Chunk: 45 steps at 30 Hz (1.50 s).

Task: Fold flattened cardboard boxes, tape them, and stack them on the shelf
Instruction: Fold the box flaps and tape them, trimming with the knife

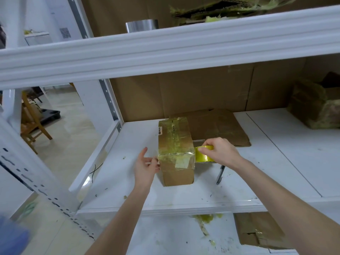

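Note:
A folded cardboard box (174, 142), its top and front covered in yellowish tape, stands on the white shelf (276, 162). My left hand (146, 167) presses against the box's left front edge, fingers on the tape there. My right hand (220, 150) grips a yellow tape roll (201, 156) at the box's right front corner, with tape running from the roll onto the box. A flattened cardboard box (219, 127) lies behind and to the right of the folded one.
A pen-like tool (220, 174) lies on the shelf under my right wrist. Another taped box (316, 109) sits at the far right. A shelf beam (165, 50) crosses overhead. Cardboard (257, 230) and tape scraps lie on the lower shelf.

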{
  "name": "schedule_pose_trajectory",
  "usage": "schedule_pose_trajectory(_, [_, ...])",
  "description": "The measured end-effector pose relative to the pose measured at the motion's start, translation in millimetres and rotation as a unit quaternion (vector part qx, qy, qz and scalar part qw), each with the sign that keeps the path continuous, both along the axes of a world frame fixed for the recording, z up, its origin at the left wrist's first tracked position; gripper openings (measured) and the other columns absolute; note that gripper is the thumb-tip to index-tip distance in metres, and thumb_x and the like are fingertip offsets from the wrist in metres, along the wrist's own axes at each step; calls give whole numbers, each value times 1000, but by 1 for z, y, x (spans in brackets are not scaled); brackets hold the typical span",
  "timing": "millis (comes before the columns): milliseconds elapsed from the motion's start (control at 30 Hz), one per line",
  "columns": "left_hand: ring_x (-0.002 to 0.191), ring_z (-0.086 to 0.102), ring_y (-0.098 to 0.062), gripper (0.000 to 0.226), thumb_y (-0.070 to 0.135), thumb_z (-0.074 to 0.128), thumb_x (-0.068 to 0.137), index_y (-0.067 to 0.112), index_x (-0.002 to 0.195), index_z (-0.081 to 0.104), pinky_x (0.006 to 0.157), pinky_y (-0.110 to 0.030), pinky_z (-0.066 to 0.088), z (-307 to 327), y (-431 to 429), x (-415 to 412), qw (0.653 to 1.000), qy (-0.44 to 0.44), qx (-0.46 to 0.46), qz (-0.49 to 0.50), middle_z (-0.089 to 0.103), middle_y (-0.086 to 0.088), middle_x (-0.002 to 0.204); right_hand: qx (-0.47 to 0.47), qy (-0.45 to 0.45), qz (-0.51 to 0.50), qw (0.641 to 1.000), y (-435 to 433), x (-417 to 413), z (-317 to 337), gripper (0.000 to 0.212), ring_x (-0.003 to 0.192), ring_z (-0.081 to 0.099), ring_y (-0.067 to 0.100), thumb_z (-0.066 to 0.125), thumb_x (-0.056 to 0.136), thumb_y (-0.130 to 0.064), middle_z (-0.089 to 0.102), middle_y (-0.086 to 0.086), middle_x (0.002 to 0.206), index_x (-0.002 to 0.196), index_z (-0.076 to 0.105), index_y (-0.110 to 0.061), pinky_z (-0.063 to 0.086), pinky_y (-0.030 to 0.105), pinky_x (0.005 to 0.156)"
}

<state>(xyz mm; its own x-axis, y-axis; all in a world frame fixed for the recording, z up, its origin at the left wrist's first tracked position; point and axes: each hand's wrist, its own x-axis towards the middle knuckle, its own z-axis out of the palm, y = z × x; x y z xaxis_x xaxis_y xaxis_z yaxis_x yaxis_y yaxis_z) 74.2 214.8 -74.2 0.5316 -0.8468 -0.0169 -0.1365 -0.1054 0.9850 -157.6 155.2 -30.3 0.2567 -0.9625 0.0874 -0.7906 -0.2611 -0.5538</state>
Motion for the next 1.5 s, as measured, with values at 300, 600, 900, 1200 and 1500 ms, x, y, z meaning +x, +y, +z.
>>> schedule_pose_trajectory(300, [117,55,-24,40,22,39,90,18,120,65,102,-50,40,-1,-6,-61,747,-625,-207,-95,64,-2,122,2,-16,-23,1000,-7,3,-6,28,86,60,19,58,89,-49,66,-1,87,96,71,-25,44,28,65])
schedule_pose_trajectory(600, [114,58,-21,43,37,33,93,30,125,61,90,-40,44,-3,-33,-49,739,-658,-87,-117,62,3,128,19,-119,10,993,-16,-9,-14,13,93,57,12,57,93,-41,63,-12,91,94,66,-32,47,31,76])
schedule_pose_trajectory(900, [117,58,-23,45,32,32,92,28,126,61,93,-43,44,-3,-34,-34,759,-630,-103,-128,60,1,131,113,37,-196,973,-7,-51,-37,28,85,61,27,62,89,-44,60,2,83,77,62,-19,42,27,65])
schedule_pose_trajectory(1200, [114,60,-23,46,30,32,90,27,124,63,92,-43,45,-1,-33,-37,759,-631,-95,-132,61,2,129,151,57,-230,960,5,-40,-62,33,85,61,24,61,88,-46,57,1,85,79,53,-16,42,28,64])
schedule_pose_trajectory(1500, [137,36,-17,57,47,12,94,36,137,48,110,-39,22,19,-26,-47,804,-567,-33,-178,43,6,147,-1,-261,-184,948,5,-50,-11,27,59,56,13,71,82,-22,61,0,61,60,57,-17,42,23,58])
